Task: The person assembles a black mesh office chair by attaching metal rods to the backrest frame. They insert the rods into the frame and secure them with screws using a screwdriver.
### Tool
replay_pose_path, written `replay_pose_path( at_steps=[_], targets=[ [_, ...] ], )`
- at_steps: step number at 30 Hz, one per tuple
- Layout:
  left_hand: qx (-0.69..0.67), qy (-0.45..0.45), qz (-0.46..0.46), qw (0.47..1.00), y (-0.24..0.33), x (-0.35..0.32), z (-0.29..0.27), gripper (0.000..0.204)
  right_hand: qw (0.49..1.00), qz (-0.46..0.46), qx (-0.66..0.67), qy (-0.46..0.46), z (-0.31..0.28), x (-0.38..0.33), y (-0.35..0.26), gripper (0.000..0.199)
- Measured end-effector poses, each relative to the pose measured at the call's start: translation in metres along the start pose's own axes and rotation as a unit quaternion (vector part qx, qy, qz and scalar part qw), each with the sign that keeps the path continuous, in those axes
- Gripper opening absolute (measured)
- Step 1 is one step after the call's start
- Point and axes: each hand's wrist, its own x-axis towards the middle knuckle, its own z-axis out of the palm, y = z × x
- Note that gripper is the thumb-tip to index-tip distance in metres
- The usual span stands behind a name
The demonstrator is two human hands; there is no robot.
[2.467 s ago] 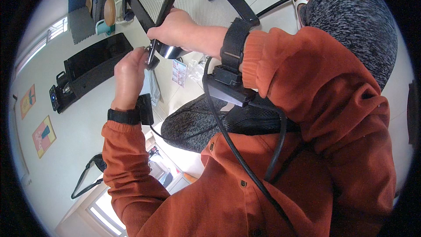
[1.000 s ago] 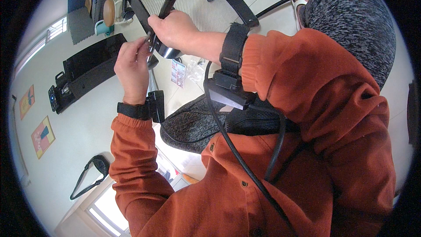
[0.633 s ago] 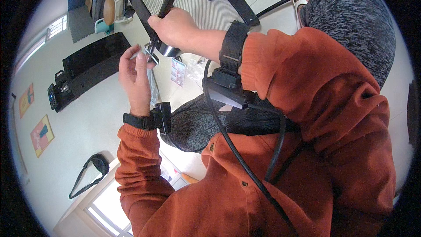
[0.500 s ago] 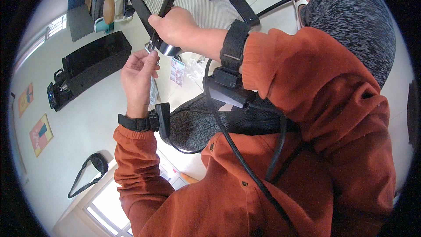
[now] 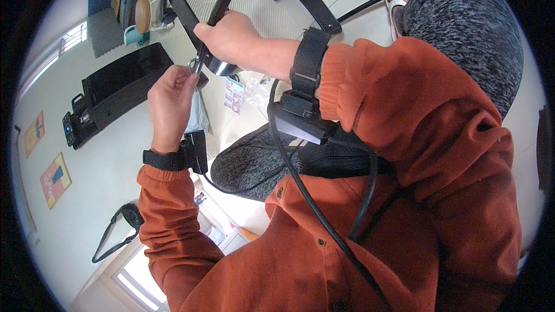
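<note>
Bright, even daylight fills the frame, with no hard shadows on the pale floor (image 5: 75, 162). The window (image 5: 141, 274) at the lower left is blown out to white, and a second one at the upper left glares too. The orange sleeve (image 5: 416, 138) is evenly lit and sharp, its folds softly shaded. Strong fisheye bending curves the straight edges toward the rim, and a black ring cuts off all corners. The left hand (image 5: 170, 101) shows slight motion softness; the far upper frame is less crisp.

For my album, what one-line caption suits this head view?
Right hand grips a black rod beside a mesh chair seat; left hand pinches at its metal fitting.
</note>
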Motion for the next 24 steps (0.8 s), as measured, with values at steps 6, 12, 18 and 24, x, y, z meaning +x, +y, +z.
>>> replay_pose_path(
  at_steps=[6, 12, 18, 24],
  targets=[
    [0.152, 0.067, 0.167, 0.972, -0.012, 0.006, -0.001, 0.008, 1.000, -0.016, 0.005, -0.009, 0.002, 0.003, 0.005, 0.037],
    [0.170, 0.150, 0.276, 0.934, -0.024, 0.029, 0.001, 0.013, 0.999, -0.007, 0.033, -0.012, 0.004, 0.006, 0.007, 0.039],
    [-0.153, 0.192, -0.078, 0.966, -0.022, 0.023, 0.009, 0.022, 1.000, 0.010, 0.013, 0.000, 0.002, 0.002, 0.003, 0.039],
    [-0.369, 0.025, -0.220, 0.903, -0.007, 0.012, 0.005, 0.026, 1.000, -0.007, -0.004, 0.004, 0.003, 0.002, 0.004, 0.039]
  ],
)
